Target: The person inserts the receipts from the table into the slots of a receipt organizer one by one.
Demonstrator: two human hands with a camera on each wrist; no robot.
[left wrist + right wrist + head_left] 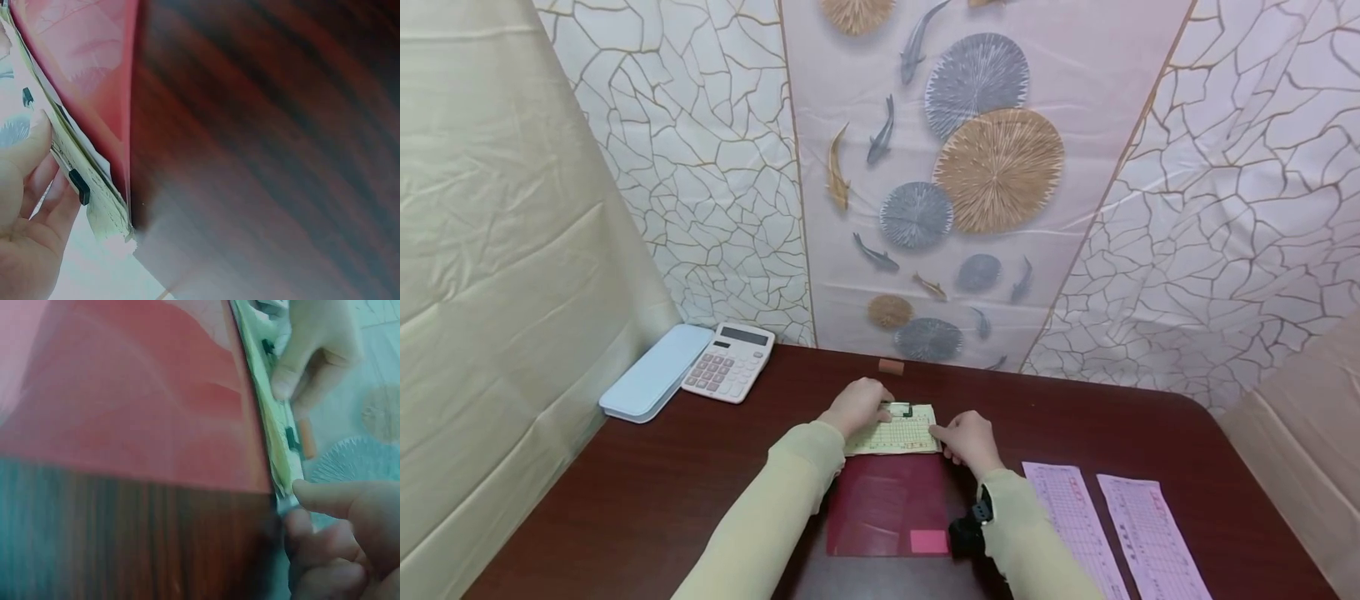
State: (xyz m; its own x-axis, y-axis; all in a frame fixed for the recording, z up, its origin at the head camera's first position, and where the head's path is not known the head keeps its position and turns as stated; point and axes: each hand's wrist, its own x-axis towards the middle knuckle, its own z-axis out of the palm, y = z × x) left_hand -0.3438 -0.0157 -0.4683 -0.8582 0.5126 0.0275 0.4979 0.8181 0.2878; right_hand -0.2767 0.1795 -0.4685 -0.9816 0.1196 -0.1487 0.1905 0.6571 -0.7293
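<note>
A stack of pale yellow printed slips [898, 433] lies across the far end of a dark red folder [887, 500], whose pink label [928, 542] shows at the near right corner. A metal clip with black ends [79, 186] sits at the slips' far edge. My left hand [859, 410] holds the stack by the clip, thumb on the paper; the left wrist view shows its fingers [53, 200] against the clip side. At the right corner of the slips, my right hand [970, 442] pinches the paper edge between thumb and curled fingers [331, 550].
Two pink printed sheets [1067, 508] lie to the right on the dark wooden table [647, 500]. A white calculator [730, 362] and a light blue case [655, 375] stand back left. Near the patterned curtain is a small brown block [891, 367].
</note>
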